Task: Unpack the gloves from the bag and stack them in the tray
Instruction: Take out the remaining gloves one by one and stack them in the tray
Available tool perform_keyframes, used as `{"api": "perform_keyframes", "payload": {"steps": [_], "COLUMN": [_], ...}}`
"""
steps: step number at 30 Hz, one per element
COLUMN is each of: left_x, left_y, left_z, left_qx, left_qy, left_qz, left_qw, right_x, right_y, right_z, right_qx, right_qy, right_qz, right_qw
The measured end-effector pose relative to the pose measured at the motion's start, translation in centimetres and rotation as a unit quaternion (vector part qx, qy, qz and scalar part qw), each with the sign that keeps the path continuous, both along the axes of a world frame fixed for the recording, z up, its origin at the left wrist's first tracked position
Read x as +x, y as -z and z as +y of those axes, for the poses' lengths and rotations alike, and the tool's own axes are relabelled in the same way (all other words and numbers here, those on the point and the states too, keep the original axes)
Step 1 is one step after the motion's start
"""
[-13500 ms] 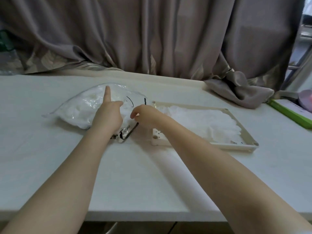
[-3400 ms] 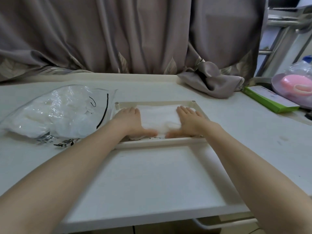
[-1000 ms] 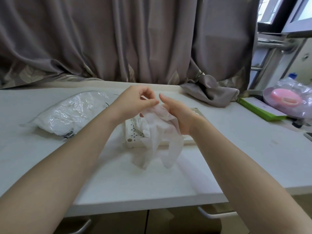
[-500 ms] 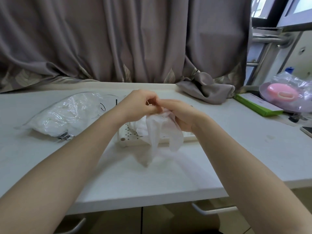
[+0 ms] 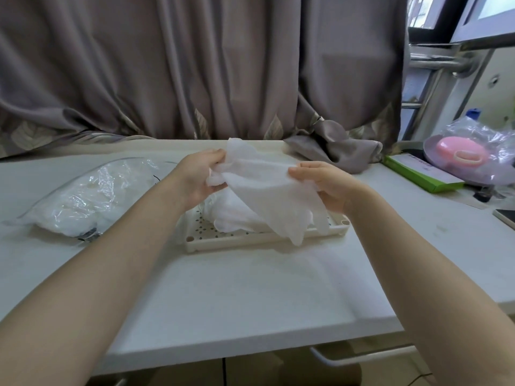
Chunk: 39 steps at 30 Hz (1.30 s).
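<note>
White glove (image 5: 267,188) held stretched above tray (image 5: 267,237), its fingers drooping toward near rim. Left hand (image 5: 199,178) clamped on cuff edge; right hand (image 5: 326,185) pinched opposite side. More gloves (image 5: 237,215) piled in tray. Clear bag (image 5: 83,199), part-filled, laid left of tray on white table (image 5: 237,288).

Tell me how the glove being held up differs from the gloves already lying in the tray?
The held glove hangs in the air, stretched between the left hand and the right hand; the gloves in the tray lie heaped on its floor. The held glove is spread out, its fingers dangling down over the near rim of the tray; the heap is crumpled, with no single glove easy to pick out. Both look thin, white and translucent.
</note>
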State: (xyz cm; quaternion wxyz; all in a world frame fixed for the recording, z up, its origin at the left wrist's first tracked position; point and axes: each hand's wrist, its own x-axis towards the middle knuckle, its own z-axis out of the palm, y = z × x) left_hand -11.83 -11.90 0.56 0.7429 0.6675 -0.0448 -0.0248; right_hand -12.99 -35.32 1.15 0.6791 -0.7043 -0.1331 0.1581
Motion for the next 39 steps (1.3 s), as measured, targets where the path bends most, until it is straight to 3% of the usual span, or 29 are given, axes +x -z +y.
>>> {"api": "perform_keyframes", "payload": {"steps": [3, 5, 7, 10, 12, 14, 17, 19, 21, 23, 26, 28, 31, 33, 36, 39], "left_x": [1.5, 2.8, 4.3, 6.4, 7.3, 7.0, 5.8, 5.1, 4.5, 3.6, 2.3, 1.7, 1.7, 2.0, 2.4, 2.8], "left_y": [-0.2, -0.5, -1.1, -2.4, -3.0, -2.6, -0.4, 1.1, 2.0, 2.5, 3.1, 3.3, 2.6, 2.3, 4.1, 5.8], "left_z": [-0.6, -1.4, -2.6, -3.9, -3.9, -3.3, -1.2, 0.2, 1.0, 1.4, 1.7, 2.1, 0.8, -1.4, -4.2, -3.2], "left_qx": [-0.017, 0.009, 0.035, 0.052, 0.098, 0.174, 0.325, 0.461, 0.529, 0.548, 0.594, 0.612, 0.566, 0.582, 0.689, 0.768], "left_qy": [-0.006, -0.03, -0.056, -0.094, -0.106, -0.067, 0.03, 0.05, 0.05, 0.043, 0.054, 0.007, -0.095, -0.041, 0.085, 0.072], "left_qz": [0.001, -0.008, -0.017, -0.058, -0.117, -0.182, -0.229, -0.208, -0.187, -0.187, -0.169, -0.173, -0.286, -0.339, -0.259, -0.114], "left_qw": [1.0, 0.999, 0.998, 0.993, 0.983, 0.965, 0.917, 0.861, 0.826, 0.814, 0.785, 0.772, 0.767, 0.738, 0.671, 0.626], "right_x": [1.3, 3.1, 5.2, 7.6, 7.9, 7.3, 5.5, 4.7, 4.2, 3.9, 3.4, 3.0, 2.9, 3.3, 4.2, 4.7], "right_y": [-0.6, -0.5, -0.7, -2.0, -2.7, -2.2, 0.4, 2.1, 3.3, 3.9, 4.2, 4.3, 4.1, 4.2, 6.1, 7.0], "right_z": [-0.8, -1.5, -2.1, -2.9, -3.3, -3.4, -3.2, -2.7, -2.1, -1.8, -1.7, -1.4, 0.0, 1.5, 3.5, 2.2], "right_qx": [0.045, -0.032, -0.127, -0.131, -0.158, -0.193, -0.295, -0.413, -0.45, -0.444, -0.455, -0.45, -0.429, -0.444, -0.583, -0.616], "right_qy": [0.015, 0.081, 0.18, 0.295, 0.312, 0.254, 0.096, 0.004, -0.032, -0.026, -0.012, 0.035, 0.179, 0.131, -0.021, -0.029], "right_qz": [0.004, -0.032, -0.102, -0.233, -0.32, -0.363, -0.289, -0.258, -0.262, -0.265, -0.199, -0.197, -0.366, -0.417, -0.352, -0.258], "right_qw": [0.999, 0.996, 0.97, 0.917, 0.881, 0.875, 0.906, 0.874, 0.853, 0.856, 0.868, 0.87, 0.806, 0.782, 0.732, 0.744]}}
